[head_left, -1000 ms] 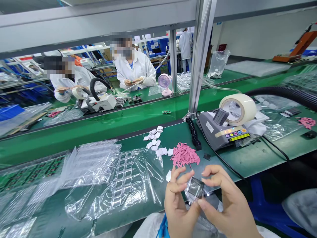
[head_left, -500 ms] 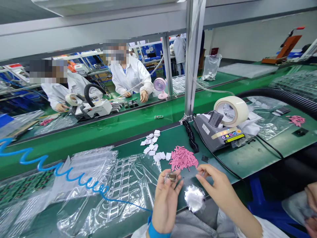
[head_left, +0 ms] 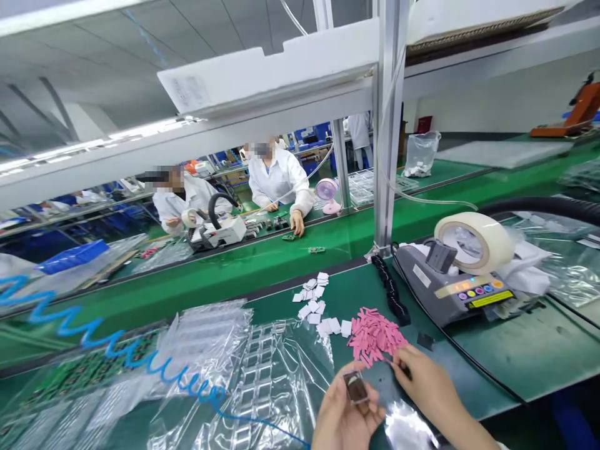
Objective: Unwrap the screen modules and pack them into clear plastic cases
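Note:
My left hand is closed around a small clear plastic case with a dark brown piece inside, held palm up. My right hand is at the near edge of a pile of pink strips, thumb and forefinger pinched together. A thin pink sliver seems to show at those fingertips. Left of the pile lie several white square pieces. A shiny silvery round thing sits below my right hand, partly hidden by it.
A grey tape dispenser carries a large tape roll at right. Clear plastic trays and green circuit boards lie at left under plastic. A coiled blue cord crosses there. Across the green line, two co-workers sit near a pink fan.
My right hand has gone from open above the bench to the pink pile, its fingertips closing. The case in my left hand is tilted more upright. The camera view has shifted up and left.

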Demonstrator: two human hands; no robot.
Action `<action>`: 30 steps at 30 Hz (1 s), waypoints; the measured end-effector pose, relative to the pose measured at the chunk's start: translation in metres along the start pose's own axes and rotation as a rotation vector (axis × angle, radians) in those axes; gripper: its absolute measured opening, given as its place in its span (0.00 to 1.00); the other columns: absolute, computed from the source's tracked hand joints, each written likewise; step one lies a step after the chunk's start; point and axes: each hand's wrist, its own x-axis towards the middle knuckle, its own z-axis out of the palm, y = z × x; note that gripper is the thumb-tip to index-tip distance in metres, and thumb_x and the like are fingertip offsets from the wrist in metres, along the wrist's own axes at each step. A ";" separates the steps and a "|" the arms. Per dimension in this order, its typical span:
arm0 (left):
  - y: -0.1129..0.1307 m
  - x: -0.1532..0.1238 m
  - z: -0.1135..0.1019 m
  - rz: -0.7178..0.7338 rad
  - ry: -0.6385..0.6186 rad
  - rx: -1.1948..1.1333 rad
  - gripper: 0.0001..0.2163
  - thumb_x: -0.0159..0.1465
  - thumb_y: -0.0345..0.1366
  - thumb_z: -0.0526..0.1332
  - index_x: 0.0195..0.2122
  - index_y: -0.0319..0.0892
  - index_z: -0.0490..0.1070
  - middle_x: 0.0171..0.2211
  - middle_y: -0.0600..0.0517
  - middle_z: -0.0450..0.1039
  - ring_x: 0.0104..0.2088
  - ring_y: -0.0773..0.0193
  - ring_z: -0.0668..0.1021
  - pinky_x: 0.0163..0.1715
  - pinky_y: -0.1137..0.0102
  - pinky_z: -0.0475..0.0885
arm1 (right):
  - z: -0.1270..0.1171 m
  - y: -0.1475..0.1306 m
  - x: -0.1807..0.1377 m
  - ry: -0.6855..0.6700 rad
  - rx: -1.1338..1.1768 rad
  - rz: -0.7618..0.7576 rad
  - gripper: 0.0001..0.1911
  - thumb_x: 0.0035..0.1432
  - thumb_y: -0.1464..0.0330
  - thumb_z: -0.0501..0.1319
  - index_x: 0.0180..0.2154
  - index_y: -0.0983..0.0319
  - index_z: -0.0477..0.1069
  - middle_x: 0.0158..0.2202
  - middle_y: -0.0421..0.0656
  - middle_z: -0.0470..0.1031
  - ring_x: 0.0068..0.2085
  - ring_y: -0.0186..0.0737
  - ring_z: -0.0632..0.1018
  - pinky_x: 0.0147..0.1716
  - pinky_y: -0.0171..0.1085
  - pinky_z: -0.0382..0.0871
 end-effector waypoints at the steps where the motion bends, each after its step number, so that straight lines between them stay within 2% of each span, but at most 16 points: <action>1: 0.000 0.000 -0.001 -0.017 0.000 0.001 0.16 0.52 0.45 0.67 0.38 0.42 0.77 0.26 0.50 0.76 0.26 0.69 0.72 0.37 0.67 0.67 | -0.006 0.000 0.000 -0.007 0.032 -0.025 0.11 0.54 0.70 0.51 0.23 0.60 0.66 0.24 0.41 0.71 0.24 0.37 0.73 0.21 0.33 0.63; 5: -0.005 -0.004 0.005 -0.041 -0.028 0.068 0.16 0.54 0.46 0.64 0.39 0.39 0.76 0.24 0.49 0.74 0.25 0.69 0.72 0.36 0.68 0.66 | -0.047 -0.014 -0.005 -0.023 0.154 -0.095 0.11 0.56 0.69 0.51 0.24 0.59 0.68 0.24 0.40 0.71 0.25 0.34 0.73 0.25 0.32 0.67; 7: -0.010 -0.009 0.015 -0.019 -0.046 0.110 0.17 0.56 0.46 0.63 0.40 0.38 0.76 0.24 0.48 0.74 0.26 0.68 0.72 0.35 0.69 0.65 | -0.073 -0.029 -0.010 0.029 0.242 -0.140 0.10 0.56 0.69 0.52 0.25 0.59 0.69 0.25 0.40 0.72 0.27 0.35 0.73 0.27 0.33 0.68; 10: -0.015 -0.018 0.031 0.037 -0.071 0.195 0.18 0.58 0.46 0.61 0.41 0.36 0.75 0.25 0.47 0.74 0.27 0.67 0.73 0.32 0.72 0.64 | -0.109 -0.057 -0.020 0.154 0.344 -0.278 0.08 0.54 0.73 0.56 0.25 0.59 0.67 0.23 0.38 0.71 0.26 0.33 0.72 0.25 0.32 0.67; 13: -0.016 -0.024 0.043 0.042 -0.144 0.267 0.18 0.57 0.46 0.61 0.41 0.37 0.75 0.26 0.48 0.74 0.28 0.66 0.73 0.31 0.72 0.64 | -0.130 -0.079 -0.028 0.189 0.341 -0.398 0.08 0.52 0.76 0.57 0.25 0.59 0.67 0.22 0.36 0.70 0.25 0.32 0.71 0.25 0.32 0.65; 16: -0.017 -0.027 0.047 0.024 -0.185 0.292 0.18 0.56 0.48 0.62 0.41 0.39 0.75 0.27 0.49 0.74 0.28 0.65 0.73 0.31 0.71 0.65 | -0.133 -0.086 -0.032 0.183 0.289 -0.460 0.08 0.52 0.78 0.57 0.26 0.60 0.66 0.22 0.36 0.71 0.26 0.32 0.69 0.27 0.33 0.64; 21: -0.017 -0.031 0.048 -0.013 -0.103 0.372 0.19 0.54 0.49 0.63 0.41 0.42 0.75 0.31 0.48 0.75 0.32 0.63 0.74 0.34 0.69 0.65 | -0.125 -0.084 -0.032 0.187 0.132 -0.507 0.10 0.53 0.78 0.55 0.23 0.60 0.64 0.22 0.37 0.69 0.26 0.33 0.66 0.30 0.37 0.61; 26: -0.018 -0.029 0.048 -0.027 -0.150 0.395 0.18 0.54 0.48 0.64 0.40 0.42 0.75 0.29 0.49 0.75 0.30 0.63 0.74 0.32 0.70 0.65 | -0.120 -0.083 -0.032 0.178 0.092 -0.513 0.09 0.55 0.77 0.54 0.25 0.61 0.66 0.23 0.37 0.70 0.27 0.33 0.66 0.35 0.40 0.60; 30: -0.020 -0.027 0.045 -0.084 -0.164 0.364 0.19 0.53 0.49 0.64 0.38 0.39 0.76 0.25 0.49 0.74 0.28 0.65 0.73 0.31 0.71 0.64 | -0.118 -0.076 -0.032 0.100 0.125 -0.508 0.12 0.57 0.76 0.53 0.24 0.60 0.67 0.22 0.37 0.69 0.27 0.33 0.66 0.34 0.40 0.60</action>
